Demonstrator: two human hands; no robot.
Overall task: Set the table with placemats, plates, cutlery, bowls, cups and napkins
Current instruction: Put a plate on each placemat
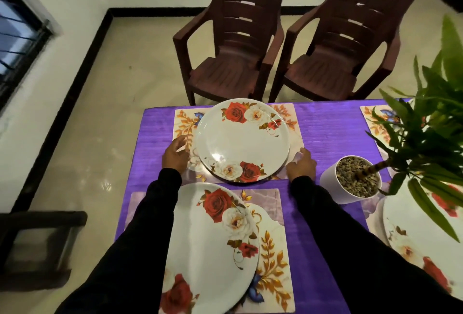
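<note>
Left hand point(175, 154) sits at the left side of the far plate point(242, 141), fingers loosely curved and resting on or just over the far placemat point(184, 119); whether they touch the plate rim is hard to tell, and no grip on anything shows. Right hand point(302, 164) mirrors it at the plate's right side, fingers relaxed on the mat's near-right corner, holding nothing. The 2 hands flanking the plate probably mean it is being centred on its mat or the mat is being squared up. This plate lies flat on the mat at the table's far edge near the far-left corner, facing the left brown chair point(229, 35), so it marks that seat. A near plate point(213, 246) lies on its own near placemat point(271, 243) by the near edge, shifted left and overhanging the mat's left side. 1 more plate point(411, 241) sits at the right edge, and a 4th mat point(373, 119) toward the far-right shows no plate, though the leaves cover part of it. A white potted plant point(350, 181) stands mid-table as a centrepiece. No cutlery, bowls, cups or napkins in view, so the task looks early.
</note>
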